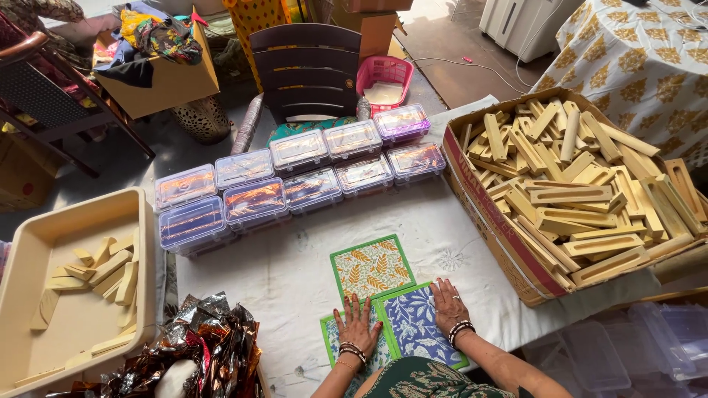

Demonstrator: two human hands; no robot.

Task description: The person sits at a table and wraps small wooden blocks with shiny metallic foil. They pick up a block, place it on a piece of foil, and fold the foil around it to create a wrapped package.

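Blue floral fabric square [417,324] with a green border lies flat on the white cloth [295,287], and the right hand [448,304] rests palm down on its upper right part, fingers spread, gripping nothing. Left hand [358,324] is flat too, fingers apart, on a second blue square [331,340] just beside it. An orange leaf-print square [371,267] sits right above them. Clear lidded plastic boxes [295,180] line up further back, a cardboard box of wooden pieces [575,184] stands to the right, and a beige tray [44,250] to the left.
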